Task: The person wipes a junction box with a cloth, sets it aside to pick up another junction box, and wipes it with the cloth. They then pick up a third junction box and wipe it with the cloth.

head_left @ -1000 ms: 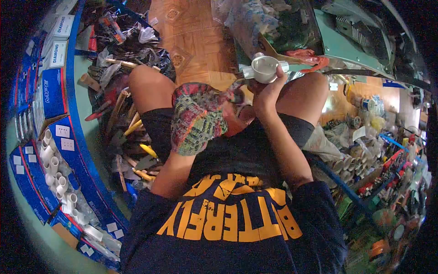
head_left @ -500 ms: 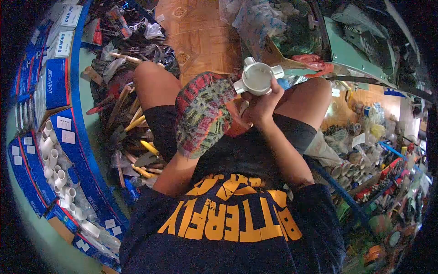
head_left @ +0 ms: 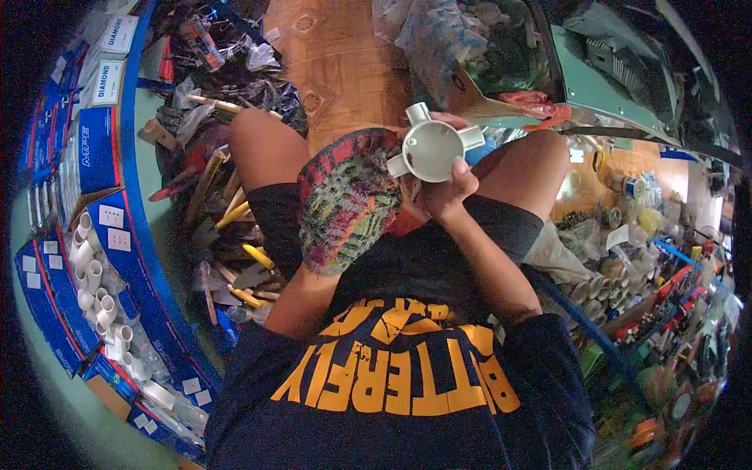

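In my right hand [head_left: 457, 186] is a round white plastic junction box [head_left: 432, 150] with short pipe stubs around its rim. Its hollow face is turned up towards me. My thumb presses on the near right of the rim, and fingers show behind the far edge. A thick woven rag [head_left: 345, 207] in red, grey and green covers my left hand like a mitt, from the wrist on. Its edge meets the box's left stub. The fingers of that hand are hidden under the cloth. Both hands are over my lap, between my bare knees.
Blue cartons [head_left: 149, 298] with white pipe fittings [head_left: 100, 301] stand at left. Wooden- and yellow-handled tools [head_left: 243, 235] lie beside my left leg. Plastic bags [head_left: 446, 39] sit ahead on the wood-patterned floor [head_left: 333, 70]. Mixed small goods [head_left: 619, 266] crowd the right.
The junction box has come slightly nearer and left, turned a little and tipped so its hollow shows more. My right thumb has shifted onto its near rim. The rag has moved only slightly.
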Tool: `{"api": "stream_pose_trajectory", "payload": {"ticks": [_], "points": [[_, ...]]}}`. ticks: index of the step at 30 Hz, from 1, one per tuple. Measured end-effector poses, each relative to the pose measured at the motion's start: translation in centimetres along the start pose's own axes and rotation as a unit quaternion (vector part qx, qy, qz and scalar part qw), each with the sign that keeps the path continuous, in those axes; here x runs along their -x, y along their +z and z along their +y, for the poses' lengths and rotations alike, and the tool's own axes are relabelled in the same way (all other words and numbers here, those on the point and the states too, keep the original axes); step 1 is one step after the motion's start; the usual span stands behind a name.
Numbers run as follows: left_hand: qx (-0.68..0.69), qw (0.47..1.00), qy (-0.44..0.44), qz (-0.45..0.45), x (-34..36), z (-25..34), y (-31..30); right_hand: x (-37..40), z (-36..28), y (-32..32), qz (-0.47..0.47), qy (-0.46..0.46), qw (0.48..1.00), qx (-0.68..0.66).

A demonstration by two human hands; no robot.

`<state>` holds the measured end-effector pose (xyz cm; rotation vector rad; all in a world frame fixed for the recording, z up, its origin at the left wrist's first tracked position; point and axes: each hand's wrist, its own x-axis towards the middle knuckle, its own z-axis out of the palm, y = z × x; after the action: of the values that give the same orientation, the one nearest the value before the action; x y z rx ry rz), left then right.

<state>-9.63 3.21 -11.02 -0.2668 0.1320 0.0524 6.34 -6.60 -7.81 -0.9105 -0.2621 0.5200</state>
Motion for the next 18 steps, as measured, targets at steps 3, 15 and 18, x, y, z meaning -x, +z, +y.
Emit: {"api": "stream_pose_trajectory", "payload": {"ticks": [3,15,18], "points": [[-0.289,0.955,0.055,0.042,-0.6,-1.4,4.8,0.3,-0.4,1.4,0.071,-0.050,0.996,0.018],[-0.356,0.902,0.244,0.012,-4.2,-2.0,3.1,0.9,-1.6,2.2,0.032,0.003,0.999,-0.002],[-0.507,0.790,0.343,-0.020,-5.6,-2.9,4.8,1.0,-1.9,2.2,0.055,0.044,0.997,-0.010]]}}
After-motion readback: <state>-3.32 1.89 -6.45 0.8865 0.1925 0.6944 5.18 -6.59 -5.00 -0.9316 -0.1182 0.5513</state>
